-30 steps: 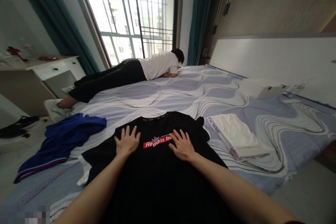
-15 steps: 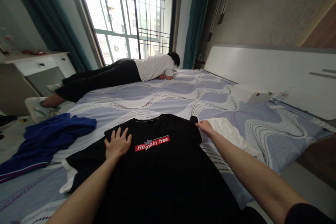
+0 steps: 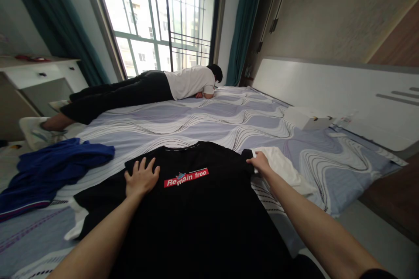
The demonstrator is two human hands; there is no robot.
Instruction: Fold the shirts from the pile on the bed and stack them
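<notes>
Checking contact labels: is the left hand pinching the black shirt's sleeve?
No, the left hand lies with fingers spread on the black shirt, beside its red print.

Daylight enters through the far barred window (image 3: 155, 19), whose panes glare nearly white and wash out the building outside. The room is dim, darkest at the far-left curtain (image 3: 49, 30). A soft sheen lies on the right headboard (image 3: 314, 93). The black T-shirt (image 3: 196, 222) loses its folds in darkness. Wide-angle distortion tilts the window frame.
</notes>
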